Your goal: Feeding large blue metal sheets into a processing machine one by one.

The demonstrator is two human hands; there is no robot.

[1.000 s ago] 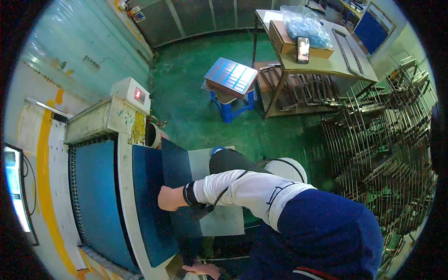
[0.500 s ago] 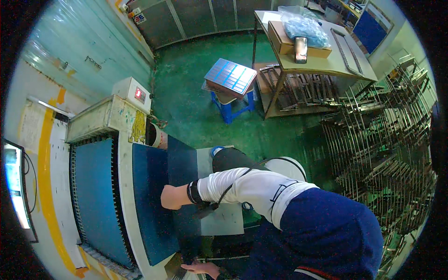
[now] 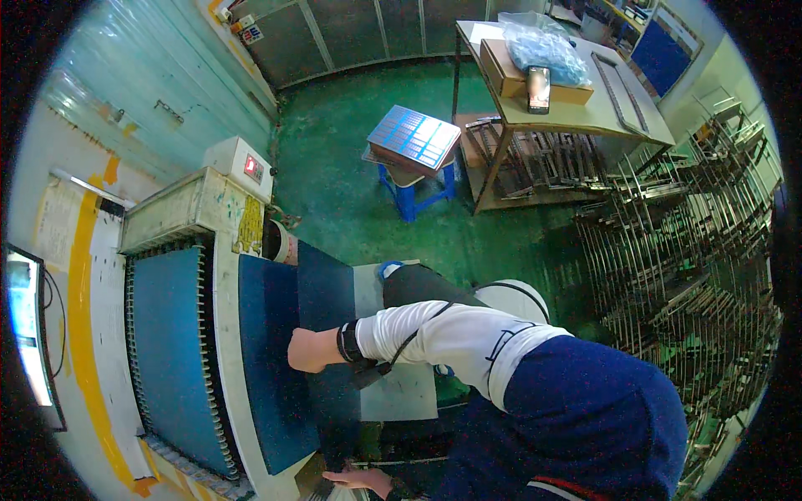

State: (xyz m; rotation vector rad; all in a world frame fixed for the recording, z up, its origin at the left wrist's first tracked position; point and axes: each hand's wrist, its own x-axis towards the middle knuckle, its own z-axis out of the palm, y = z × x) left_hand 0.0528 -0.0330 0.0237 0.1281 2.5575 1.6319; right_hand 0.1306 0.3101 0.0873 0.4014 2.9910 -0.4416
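Note:
Two dark blue panels are in front of me at the machine's edge. One panel (image 3: 271,334) lies on the pale ledge, and the other panel (image 3: 326,288) stands tilted beside it on the right. My right hand (image 3: 309,351), at the end of a white sleeve, is closed in a fist over the border between the two, gripping the tilted panel's edge. Low in the picture, my left hand (image 3: 361,479) is at the tilted panel's lower end, fingers pointing left and seemingly pinching its edge. The fingertips of both hands are partly hidden.
A blue sheet (image 3: 171,351) lies between toothed rows in the machine at left, below a white control box (image 3: 238,167). A stack of patterned plates (image 3: 413,134) sits on a blue stool (image 3: 409,196). A table (image 3: 576,113) and many metal racks (image 3: 677,250) stand to the right.
Almost nothing differs. The tilted panel's upper edge sits very slightly further left against the flat one; both hands stay at the same places.

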